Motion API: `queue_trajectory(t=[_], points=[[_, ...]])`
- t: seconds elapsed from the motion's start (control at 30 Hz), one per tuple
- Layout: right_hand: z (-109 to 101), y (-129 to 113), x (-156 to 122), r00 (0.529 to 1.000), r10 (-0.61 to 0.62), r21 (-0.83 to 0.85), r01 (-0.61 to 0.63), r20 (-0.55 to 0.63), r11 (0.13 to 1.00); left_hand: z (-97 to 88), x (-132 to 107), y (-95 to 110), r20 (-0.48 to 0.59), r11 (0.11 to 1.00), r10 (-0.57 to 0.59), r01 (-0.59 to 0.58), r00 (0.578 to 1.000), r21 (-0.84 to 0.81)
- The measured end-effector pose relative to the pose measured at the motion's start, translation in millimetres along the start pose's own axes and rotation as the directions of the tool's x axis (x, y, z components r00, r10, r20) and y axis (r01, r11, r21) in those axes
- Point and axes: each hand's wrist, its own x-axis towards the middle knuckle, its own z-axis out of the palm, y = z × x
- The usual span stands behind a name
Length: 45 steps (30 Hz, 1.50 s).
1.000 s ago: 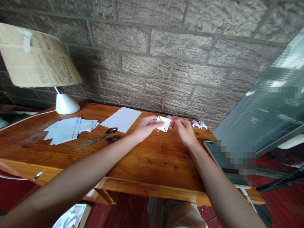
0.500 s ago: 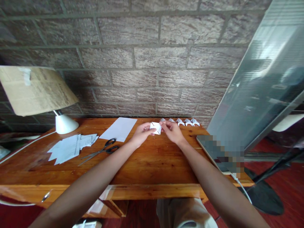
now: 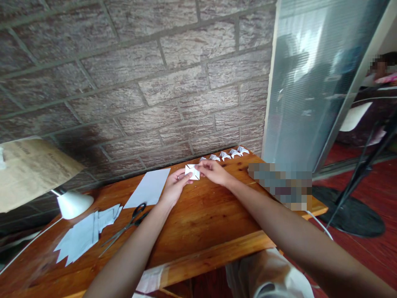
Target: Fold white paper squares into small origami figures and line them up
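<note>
A small square of folded white paper (image 3: 192,171) is held up over the wooden desk, between my two hands. My left hand (image 3: 175,184) grips its left side, thumb across the front and a ring on one finger. My right hand (image 3: 212,171) pinches its right edge near the upper corner. Dark diagonal gaps show where the paper's flaps meet. Behind my right hand stands a row of several pointed white folded-paper pieces (image 3: 225,155), the leftmost partly hidden. A blank white sheet (image 3: 148,188) lies left of my left hand.
Black-handled scissors (image 3: 125,227) lie beside my left forearm, near several overlapping cut paper pieces (image 3: 82,236). A white-based lamp (image 3: 74,205) stands at the left. On the right are a blurred-out flat object (image 3: 279,186) and a white cable (image 3: 321,225). A brick wall (image 3: 155,95) backs the desk.
The camera view has turned and tilted, so the desk appears slanted and more of the right side shows. Both hands still hold the folded paper in nearly the same way.
</note>
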Motion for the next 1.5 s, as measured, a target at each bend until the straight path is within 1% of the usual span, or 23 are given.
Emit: queue_trajectory(t=[0.07,0.17,0.3,0.4,0.47,0.53,0.63,0.73,0.8,1.0,1.2,1.3,1.4,1.5], points=[[1,1,0,0.999,0.000,-0.009,0.001,0.035,1.000,2.1,-2,2,-0.013,1.000,0.004,-0.004,1.000,-0.002],[1,0,-1,0.998,-0.024,-0.012,0.024,0.066,1.000,6.8,-5,5,-0.030,0.998,-0.005,0.003,1.000,-0.056],[2,-4,-2,0.999,-0.048,0.005,0.047,0.026,0.999,14.1,-8,7,-0.011,0.992,0.026,-0.027,1.000,-0.125],[6,-4,-3,0.999,-0.041,0.000,0.041,0.002,0.999,16.8,-7,5,-0.060,0.989,0.021,-0.030,0.998,-0.143],[9,-3,-3,0.999,-0.031,-0.003,0.031,-0.006,0.999,16.5,-7,3,-0.102,0.990,0.016,-0.030,0.995,-0.139],[12,-4,-3,0.999,-0.031,-0.004,0.031,-0.014,1.000,15.5,-7,1,-0.122,0.990,0.020,-0.036,0.992,-0.133],[13,-5,-3,0.999,-0.025,-0.006,0.025,-0.034,1.000,14.5,-7,2,-0.114,0.988,0.019,-0.036,0.993,-0.153],[13,-7,-4,0.998,-0.014,-0.002,0.014,-0.056,1.000,14.2,-7,4,-0.089,0.984,-0.013,-0.003,0.996,-0.179],[14,-8,-4,0.998,-0.020,0.001,0.020,-0.052,1.000,13.9,-6,6,-0.095,0.983,-0.022,0.004,0.995,-0.185],[18,-8,-5,0.998,-0.043,-0.023,0.042,-0.053,0.999,14.2,-5,4,-0.143,0.987,0.032,-0.054,0.989,-0.149],[19,-12,-5,1.000,-0.013,0.112,0.014,-0.011,0.994,12.1,-5,6,-0.113,0.990,0.083,-0.095,0.990,-0.105],[17,-14,-4,0.999,0.022,0.164,-0.017,-0.028,0.986,11.4,-5,10,-0.077,0.990,0.078,-0.087,0.994,-0.108],[16,-12,-4,0.997,0.075,0.173,-0.069,-0.029,0.982,12.0,-6,12,-0.048,0.991,0.084,-0.089,0.995,-0.103],[15,-8,-5,0.992,0.120,0.135,-0.125,0.045,0.983,10.4,-6,10,-0.081,0.991,0.090,-0.097,0.993,-0.091]])
